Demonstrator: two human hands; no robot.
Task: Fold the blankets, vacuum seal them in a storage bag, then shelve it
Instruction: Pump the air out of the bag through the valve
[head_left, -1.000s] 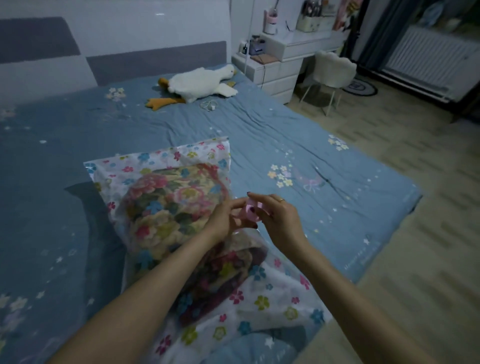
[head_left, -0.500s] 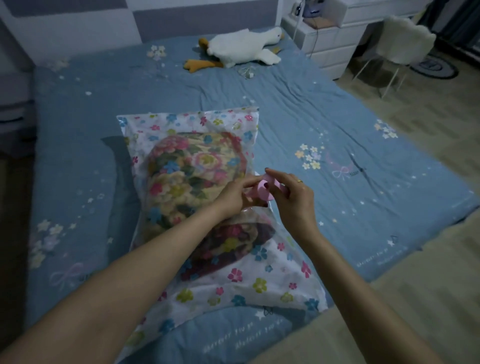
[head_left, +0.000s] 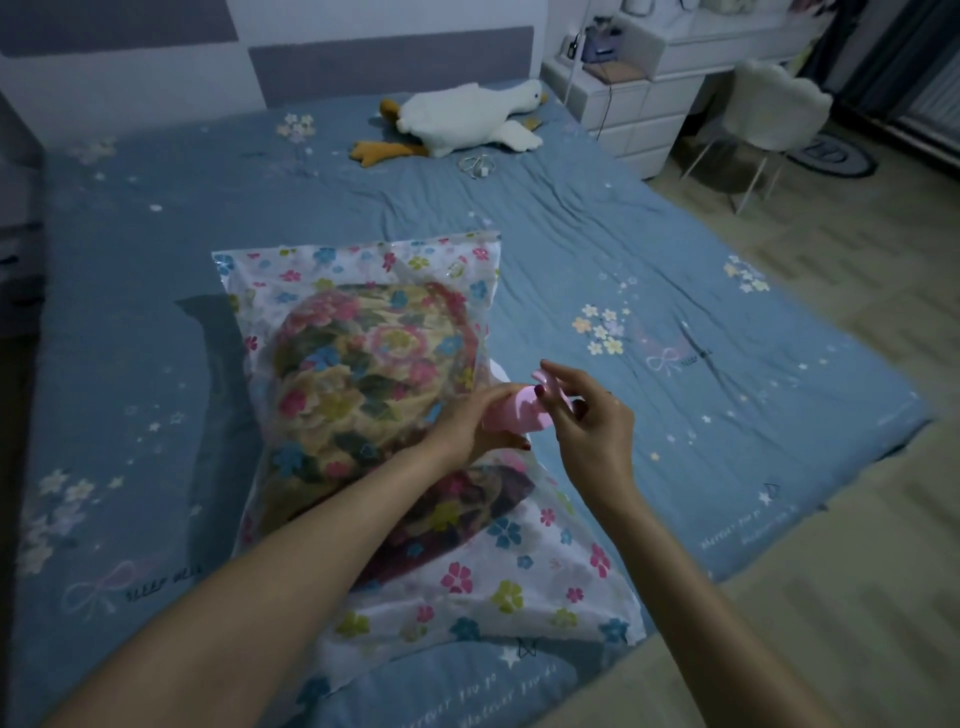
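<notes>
Folded floral blankets (head_left: 363, 384) already inside clear flower-print storage bag (head_left: 467, 587) on bed (head_left: 675, 270). Left hand (head_left: 467, 426) grips pink plastic valve piece (head_left: 511, 413); right hand (head_left: 587, 421) pinches its top. Sealing, shelving remain.

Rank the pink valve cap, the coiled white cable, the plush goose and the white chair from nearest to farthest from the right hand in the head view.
1. Pink valve cap, pinched by the right hand.
2. Coiled white cable, mid-bed, beyond.
3. Plush goose, near the headboard.
4. White chair, far right, off the bed; close to the goose's rank.

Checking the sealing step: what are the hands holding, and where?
Both hold the pink valve piece: left hand grips its left side, right hand pinches its top.
</notes>
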